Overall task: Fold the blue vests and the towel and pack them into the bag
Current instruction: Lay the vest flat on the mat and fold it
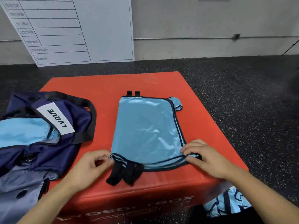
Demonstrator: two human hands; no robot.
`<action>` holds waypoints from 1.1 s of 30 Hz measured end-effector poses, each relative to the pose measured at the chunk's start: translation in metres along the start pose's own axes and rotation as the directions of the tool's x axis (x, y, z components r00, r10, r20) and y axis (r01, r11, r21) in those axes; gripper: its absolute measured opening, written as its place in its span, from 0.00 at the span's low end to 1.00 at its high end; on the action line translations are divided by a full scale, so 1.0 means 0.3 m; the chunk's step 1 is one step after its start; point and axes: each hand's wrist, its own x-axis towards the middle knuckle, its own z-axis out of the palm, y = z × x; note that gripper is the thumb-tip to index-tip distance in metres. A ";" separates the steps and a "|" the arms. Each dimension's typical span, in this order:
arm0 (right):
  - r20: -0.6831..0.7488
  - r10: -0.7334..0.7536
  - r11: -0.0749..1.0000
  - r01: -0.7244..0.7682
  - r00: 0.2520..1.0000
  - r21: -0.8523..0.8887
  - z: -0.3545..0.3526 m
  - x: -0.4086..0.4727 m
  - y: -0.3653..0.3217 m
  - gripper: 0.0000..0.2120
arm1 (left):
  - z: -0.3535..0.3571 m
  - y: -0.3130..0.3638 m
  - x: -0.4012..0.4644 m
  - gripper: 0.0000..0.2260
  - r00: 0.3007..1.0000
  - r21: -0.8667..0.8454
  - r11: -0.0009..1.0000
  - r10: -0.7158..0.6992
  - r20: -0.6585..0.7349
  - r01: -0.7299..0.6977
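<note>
A blue vest (145,131) is lying folded on the red box (103,84) — right of the bag (48,126). The left hand (90,167) and right hand (205,157) are pinching its near corners, fingers clamped on the hem.

Light-blue vest (146,131) folded flat mid-box, navy bag (53,126) open at left

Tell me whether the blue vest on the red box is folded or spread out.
Folded. The blue vest lies as a flat stack, several black-trimmed edges layered along its right and near sides. Both hands pinch its near corners.
</note>
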 end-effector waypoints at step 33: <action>0.037 0.470 0.840 -0.461 0.882 0.286 -0.092 0.179 0.037 0.18 | 0.012 -0.033 0.117 0.20 0.971 -0.065 0.970 -0.231 0.060 0.235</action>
